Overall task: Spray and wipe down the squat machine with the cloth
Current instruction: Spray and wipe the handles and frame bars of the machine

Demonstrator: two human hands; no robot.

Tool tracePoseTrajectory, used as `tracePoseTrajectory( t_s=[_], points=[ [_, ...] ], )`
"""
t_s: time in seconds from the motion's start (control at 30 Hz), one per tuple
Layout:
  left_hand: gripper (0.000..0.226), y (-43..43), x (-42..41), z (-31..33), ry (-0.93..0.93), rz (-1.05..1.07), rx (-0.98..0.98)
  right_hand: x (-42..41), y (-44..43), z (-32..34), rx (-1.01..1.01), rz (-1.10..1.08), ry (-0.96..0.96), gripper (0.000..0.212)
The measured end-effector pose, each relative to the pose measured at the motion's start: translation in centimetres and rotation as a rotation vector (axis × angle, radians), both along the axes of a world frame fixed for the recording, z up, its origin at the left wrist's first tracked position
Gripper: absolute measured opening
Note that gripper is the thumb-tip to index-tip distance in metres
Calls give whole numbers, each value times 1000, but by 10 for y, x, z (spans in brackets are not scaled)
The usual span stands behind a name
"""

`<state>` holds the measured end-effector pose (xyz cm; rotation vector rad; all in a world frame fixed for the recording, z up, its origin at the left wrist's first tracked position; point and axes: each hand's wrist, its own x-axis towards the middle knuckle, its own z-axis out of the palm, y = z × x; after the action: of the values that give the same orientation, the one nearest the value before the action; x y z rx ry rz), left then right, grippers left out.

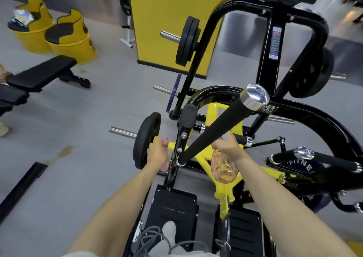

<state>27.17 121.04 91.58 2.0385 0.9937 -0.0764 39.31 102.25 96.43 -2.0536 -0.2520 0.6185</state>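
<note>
The squat machine has a black tube frame, yellow inner arms and black weight plates. My left hand curls round the yellow arm just right of the lower left weight plate. No cloth shows; anything under the palm is hidden. My right hand grips the top of a clear pinkish spray bottle, whose body hangs towards me over the yellow frame. A long black handle with a chrome cap crosses between my two hands.
Two black foot plates lie below, with my light shoe on the left one. A black bench and two yellow barrels stand on the grey floor at left. A yellow pillar rises behind the machine.
</note>
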Motion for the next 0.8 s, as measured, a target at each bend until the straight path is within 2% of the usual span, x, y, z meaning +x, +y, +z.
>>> tracePoseTrajectory(
  t_s=[0.03, 0.1, 0.2, 0.27, 0.37, 0.47, 0.57, 0.63, 0.8],
  points=[
    [45, 8, 6, -7, 43, 124, 3, -1, -1, 1, 2, 3, -2, 11],
    [49, 18, 19, -15, 67, 330, -176, -3, -1, 3, 8, -2, 11, 9],
    [50, 11, 44, -9, 22, 474, -467, -1, -1, 3, -24, 3, 10, 13],
    [47, 2, 58, -5, -18, 461, -541, 1, 0, 1, -42, 4, 3, 8],
    [43, -5, 66, 6, -25, 462, -539, 2, 2, 1, -57, -37, 16, 11],
    [36, -3, 69, 10, -110, 459, -675, 0, 1, 5, -39, -63, 43, 18],
    [33, 9, 76, 3, -132, 556, -724, -1, 3, 6, -6, -82, 41, 17],
    [27, 11, 76, 14, -158, 577, -712, -6, 6, 9, 7, -108, 31, 19],
    [8, 11, 73, 51, -196, 405, -625, -15, 4, 8, 85, -101, -1, 28]
  ],
)
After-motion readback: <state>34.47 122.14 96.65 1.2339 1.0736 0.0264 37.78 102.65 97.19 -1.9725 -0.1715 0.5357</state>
